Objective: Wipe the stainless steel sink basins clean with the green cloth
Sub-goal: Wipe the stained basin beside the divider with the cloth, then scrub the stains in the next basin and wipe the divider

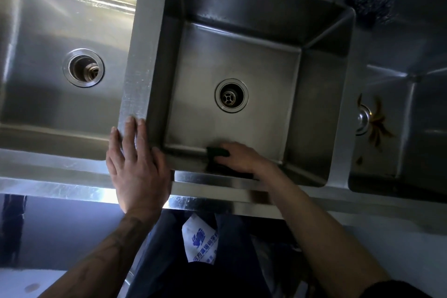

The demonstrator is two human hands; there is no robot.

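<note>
The middle stainless steel basin [266,75] lies below me, its round drain [231,95] in the floor. My right hand [239,156] reaches down into it at the near wall and grips the dark green cloth [217,152], pressed where the floor meets the near wall. Most of the cloth is hidden under the fingers. My left hand [135,162] rests flat, fingers straight, on the steel divider [142,68] between the middle basin and the left basin [48,31].
The left basin has an open drain [83,68]. A third basin [411,116] at the right holds brown debris [377,123] around its drain. A steel wool scourer [373,1] sits on the back ledge at upper right. The counter's front edge [72,189] runs below my hands.
</note>
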